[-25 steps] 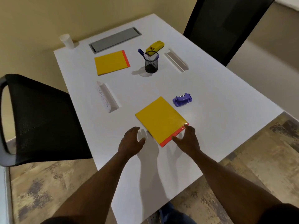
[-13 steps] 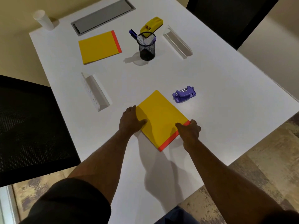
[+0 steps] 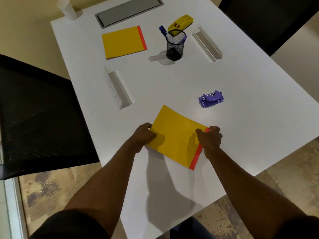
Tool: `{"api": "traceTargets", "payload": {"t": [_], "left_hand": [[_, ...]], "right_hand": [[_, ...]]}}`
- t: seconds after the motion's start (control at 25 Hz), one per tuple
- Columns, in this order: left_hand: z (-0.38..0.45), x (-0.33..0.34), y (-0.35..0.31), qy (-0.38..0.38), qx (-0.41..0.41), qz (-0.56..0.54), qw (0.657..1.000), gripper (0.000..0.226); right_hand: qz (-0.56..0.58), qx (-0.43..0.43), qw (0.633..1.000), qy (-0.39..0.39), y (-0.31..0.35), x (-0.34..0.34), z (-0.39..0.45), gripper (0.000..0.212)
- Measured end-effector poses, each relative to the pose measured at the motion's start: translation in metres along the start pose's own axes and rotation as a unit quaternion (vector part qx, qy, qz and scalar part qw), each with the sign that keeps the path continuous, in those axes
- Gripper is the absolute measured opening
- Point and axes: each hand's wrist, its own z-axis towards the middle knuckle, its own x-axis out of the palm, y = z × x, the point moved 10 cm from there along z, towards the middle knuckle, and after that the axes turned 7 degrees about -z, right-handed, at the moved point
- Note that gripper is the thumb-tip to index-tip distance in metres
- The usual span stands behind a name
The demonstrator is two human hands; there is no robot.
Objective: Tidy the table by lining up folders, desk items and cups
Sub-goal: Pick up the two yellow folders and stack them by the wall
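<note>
Both hands grip the near yellow folder with the red spine strip [image 3: 176,135], left hand [image 3: 144,136] and right hand [image 3: 209,139] pinching opposite edges, lifted off the white bench [image 3: 241,83]; next, I reckon, squaring it to the far yellow folder [image 3: 123,42].

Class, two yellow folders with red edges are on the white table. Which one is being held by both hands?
The near yellow folder with the red edge, gripped by the left hand and right hand. The far one lies untouched.

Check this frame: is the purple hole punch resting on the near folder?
No, the purple hole punch sits on bare table beyond the near folder.
</note>
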Motion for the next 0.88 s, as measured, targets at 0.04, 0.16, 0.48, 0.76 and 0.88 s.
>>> {"api": "traceTargets", "payload": {"t": [0.04,0.16,0.48,0.76,0.88], "left_hand": [[-0.011,-0.003,-0.003,0.018,0.003,-0.03,0.999,0.019],[-0.048,-0.028,-0.026,0.019,0.041,-0.085,0.995,0.017],[-0.223,-0.171,-0.068,-0.039,0.246,-0.209,0.946,0.017],[-0.38,-0.334,-0.046,-0.015,0.362,-0.331,0.871,0.022],[-0.402,-0.392,-0.023,0.016,0.35,-0.375,0.858,0.037]], "right_hand": [[0.022,-0.007,1.0,0.004,-0.001,0.001,-0.007,0.06],[0.067,-0.02,0.997,0.035,0.001,0.016,-0.04,0.051],[0.429,-0.11,0.879,0.177,0.087,0.051,-0.236,0.014],[0.54,-0.319,0.731,0.269,0.234,-0.005,-0.432,0.012],[0.513,-0.382,0.714,0.284,0.286,-0.003,-0.496,0.012]]}}
